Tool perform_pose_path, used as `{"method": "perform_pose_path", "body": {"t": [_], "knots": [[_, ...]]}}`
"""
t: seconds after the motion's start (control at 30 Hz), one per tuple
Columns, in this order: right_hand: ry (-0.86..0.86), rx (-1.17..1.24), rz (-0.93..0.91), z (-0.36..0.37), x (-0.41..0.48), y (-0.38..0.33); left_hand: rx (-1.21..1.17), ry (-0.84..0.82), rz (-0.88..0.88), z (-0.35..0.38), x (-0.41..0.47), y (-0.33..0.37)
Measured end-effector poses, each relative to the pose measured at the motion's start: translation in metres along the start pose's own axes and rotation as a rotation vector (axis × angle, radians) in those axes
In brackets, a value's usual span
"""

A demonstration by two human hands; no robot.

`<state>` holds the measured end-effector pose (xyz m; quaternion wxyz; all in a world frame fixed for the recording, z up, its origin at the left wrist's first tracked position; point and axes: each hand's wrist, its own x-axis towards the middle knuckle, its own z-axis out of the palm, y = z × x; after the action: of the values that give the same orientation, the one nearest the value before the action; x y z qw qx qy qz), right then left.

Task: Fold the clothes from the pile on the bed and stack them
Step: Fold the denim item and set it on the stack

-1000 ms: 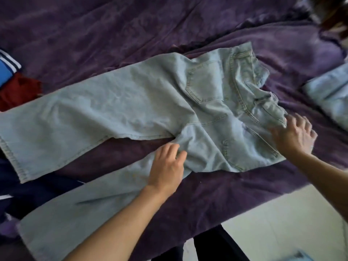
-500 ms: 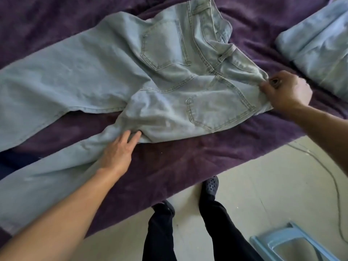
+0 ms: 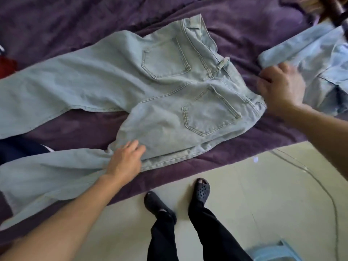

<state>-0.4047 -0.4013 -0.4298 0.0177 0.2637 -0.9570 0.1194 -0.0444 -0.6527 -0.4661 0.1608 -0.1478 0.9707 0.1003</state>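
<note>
Light blue jeans [image 3: 116, 72] lie spread on the purple bed cover [image 3: 75, 21], back pockets up, waistband to the right, both legs running off to the left. My left hand [image 3: 125, 162] rests flat on the near leg just below the crotch, fingers straight. My right hand [image 3: 280, 87] is blurred at the near corner of the waistband, fingers loosely spread; I see no cloth pinched in it. A folded light blue denim garment [image 3: 320, 59] lies just right of that hand.
A red garment [image 3: 7, 66] and a dark navy one [image 3: 20, 147] lie at the left edge. The bed's near edge runs diagonally above my feet [image 3: 201, 191] on the pale floor. A cable [image 3: 320, 185] crosses the floor; a blue stool [image 3: 273, 253] stands bottom right.
My right hand, which was pinching the waistband corner, has opened and let go of it. My left hand stays flat on the near leg below the crotch.
</note>
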Motion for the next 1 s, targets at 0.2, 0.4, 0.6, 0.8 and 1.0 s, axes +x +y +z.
{"method": "perform_pose_path", "body": {"t": [0.2,0.4,0.6,0.8,1.0], "knots": [[-0.450,-0.130,-0.495,0.045,-0.088,0.010,0.024,-0.155,-0.047,0.049,0.010,0.052],[-0.456,-0.265,-0.290,0.060,-0.079,0.018,-0.385,-0.266,-0.142,0.027,0.008,0.047],[-0.185,-0.144,-0.264,0.041,-0.090,0.035,-0.477,-0.363,-0.209,-0.012,-0.012,0.029],[-0.186,-0.155,-0.493,-0.008,-0.076,0.040,-0.059,-0.353,-0.115,0.017,-0.034,0.049],[-0.230,-0.140,-0.438,-0.017,-0.028,0.012,-0.321,-0.051,-0.309,-0.009,-0.028,-0.011]]}}
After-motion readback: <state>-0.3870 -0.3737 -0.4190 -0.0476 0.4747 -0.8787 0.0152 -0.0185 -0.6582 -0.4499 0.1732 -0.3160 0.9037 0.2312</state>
